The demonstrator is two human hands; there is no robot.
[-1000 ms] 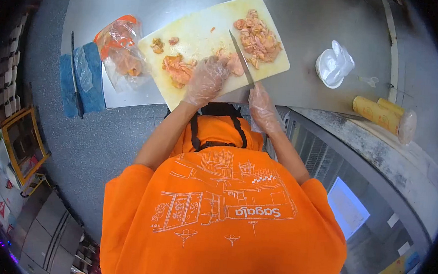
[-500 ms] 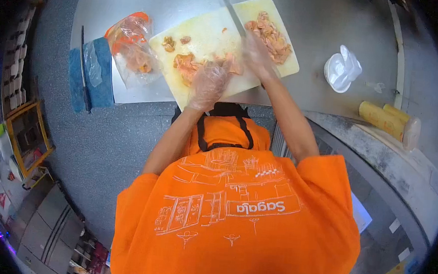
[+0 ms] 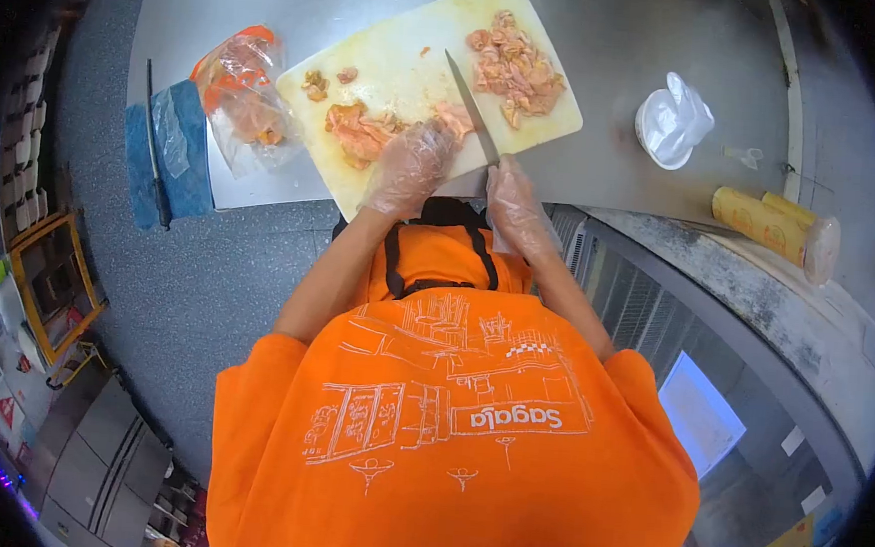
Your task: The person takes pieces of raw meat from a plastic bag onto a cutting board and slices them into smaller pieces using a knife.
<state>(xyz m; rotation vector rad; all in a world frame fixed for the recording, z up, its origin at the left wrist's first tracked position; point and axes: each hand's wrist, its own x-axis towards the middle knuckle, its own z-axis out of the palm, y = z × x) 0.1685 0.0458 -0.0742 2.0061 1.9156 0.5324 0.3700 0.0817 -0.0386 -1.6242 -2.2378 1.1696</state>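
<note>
On the pale cutting board (image 3: 395, 65) lies a strip of raw meat (image 3: 359, 131), which looks like chicken. My left hand (image 3: 416, 169), in a clear plastic glove, presses down on this strip with its fingers bent over it. My right hand (image 3: 518, 208), also gloved, is wrapped round the handle of a knife (image 3: 473, 108). The blade crosses the board just right of the strip's end, tip pointing away from me. A heap of cut meat pieces (image 3: 515, 70) covers the board's right part. Two small scraps (image 3: 315, 86) sit near its left edge.
Left of the board is a plastic bag with orange print (image 3: 248, 96). A long dark rod (image 3: 156, 146) lies across a blue cloth (image 3: 185, 173). To the right are a white bowl with a plastic bag in it (image 3: 667, 127) and yellow rolls (image 3: 761, 223) by the metal table's edge.
My right hand has drawn the knife back toward me, and its blade now lies lower over the board. My left hand remains on the meat. The whole view has shifted slightly.
</note>
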